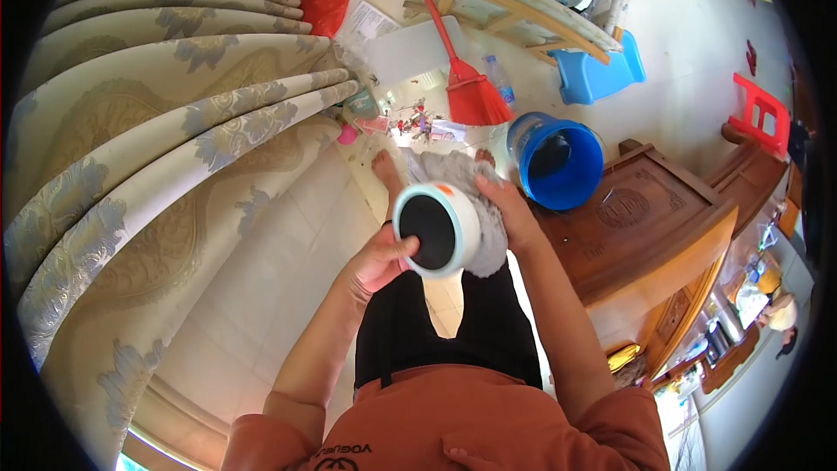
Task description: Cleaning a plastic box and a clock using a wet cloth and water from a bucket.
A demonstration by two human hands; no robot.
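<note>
My left hand grips a white cylindrical object by its rim, with the thumb across its flat black round end. A pale green ring edges that end, and a small orange mark shows on the white side. My right hand holds a fluffy grey cloth against the far side of the object. Part of the cloth hangs out beyond the object. The fingers of my right hand are partly hidden by the cloth. Both hands are in front of my lap, above the tiled floor.
A blue bucket stands right of my hands, beside carved brown wooden furniture. Ahead lie a red broom, a plastic bottle and small litter. A patterned curtain hangs at left. A blue stool is farther off.
</note>
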